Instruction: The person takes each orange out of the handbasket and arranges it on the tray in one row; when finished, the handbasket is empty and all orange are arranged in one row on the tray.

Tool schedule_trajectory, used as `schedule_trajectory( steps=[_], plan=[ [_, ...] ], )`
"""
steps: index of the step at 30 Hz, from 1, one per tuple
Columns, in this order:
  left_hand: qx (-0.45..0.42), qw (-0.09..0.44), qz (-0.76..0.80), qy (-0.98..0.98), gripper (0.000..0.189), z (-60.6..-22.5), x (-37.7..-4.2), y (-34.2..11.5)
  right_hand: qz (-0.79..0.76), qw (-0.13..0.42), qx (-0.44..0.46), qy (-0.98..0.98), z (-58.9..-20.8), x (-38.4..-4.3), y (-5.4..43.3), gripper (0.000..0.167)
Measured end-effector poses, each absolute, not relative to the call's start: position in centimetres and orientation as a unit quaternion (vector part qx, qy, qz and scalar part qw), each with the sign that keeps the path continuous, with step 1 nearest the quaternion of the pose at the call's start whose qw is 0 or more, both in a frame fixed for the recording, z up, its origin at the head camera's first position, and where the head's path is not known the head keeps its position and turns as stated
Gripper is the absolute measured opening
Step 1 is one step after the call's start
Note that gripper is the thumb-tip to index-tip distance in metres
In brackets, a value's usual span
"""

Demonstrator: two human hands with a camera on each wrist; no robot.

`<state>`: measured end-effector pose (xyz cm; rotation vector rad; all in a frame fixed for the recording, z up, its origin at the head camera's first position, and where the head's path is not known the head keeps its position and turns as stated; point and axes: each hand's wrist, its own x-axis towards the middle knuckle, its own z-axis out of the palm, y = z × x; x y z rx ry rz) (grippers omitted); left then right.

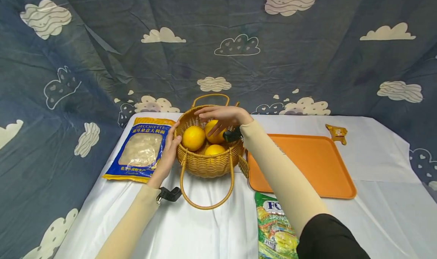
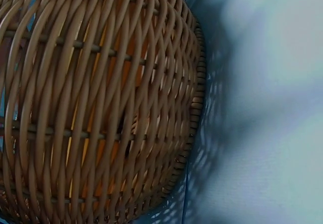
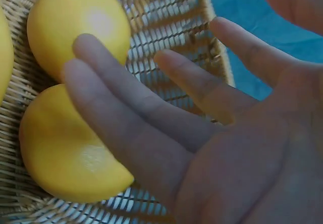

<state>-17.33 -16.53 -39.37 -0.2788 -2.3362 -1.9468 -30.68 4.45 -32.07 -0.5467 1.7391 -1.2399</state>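
Note:
A round wicker basket (image 1: 206, 168) with two looped handles stands on the white cloth, one handle lying toward me. Inside it are three round yellow-orange fruits, which look like oranges: one at left (image 1: 193, 138), another behind it at right (image 1: 213, 127), and a third at the front (image 1: 214, 150). My left hand (image 1: 167, 153) holds the basket's left rim, thumb on the edge. The left wrist view is filled by the woven wall (image 2: 96, 103); no hand shows there. Over the basket's opening hovers my right hand (image 1: 227, 116), palm down, fingers extended and spread, gripping nothing.
Left of the basket lies a blue and yellow pasta bag (image 1: 140, 149). An orange tray (image 1: 307, 160) is at the right, partly behind my right forearm. A green packet (image 1: 274, 228) lies in front of the tray, and a small brown wrapped snack (image 1: 337, 134) near its far right corner.

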Motion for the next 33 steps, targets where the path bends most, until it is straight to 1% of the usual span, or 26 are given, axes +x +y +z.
schedule_trajectory(
  steps=[6, 11, 22, 28, 33],
  plan=[
    [-0.098, 0.056, -0.633, -0.766, 0.057, -39.4, -17.3, -16.4, -0.477, 0.473, -0.212, 0.710, -33.3, -31.2, 3.4, 0.055],
    [-0.096, 0.054, -0.633, -0.767, 0.058, -39.4, -17.2, -16.2, -0.463, 0.486, -0.211, 0.711, -34.3, -31.2, 2.6, 0.055],
    [-0.094, 0.058, -0.629, -0.770, 0.059, -39.5, -17.3, -16.4, -0.396, 0.492, -0.237, 0.738, -35.1, -31.2, 0.8, 0.057],
    [-0.092, 0.059, -0.630, -0.769, 0.058, -39.5, -17.3, -16.5, -0.407, 0.505, -0.225, 0.728, -35.3, -30.7, -0.1, 0.059],
    [-0.097, 0.063, -0.630, -0.768, 0.058, -39.7, -17.3, -16.3, -0.399, 0.501, -0.213, 0.738, -35.5, -30.5, -0.5, 0.060]
  ],
)
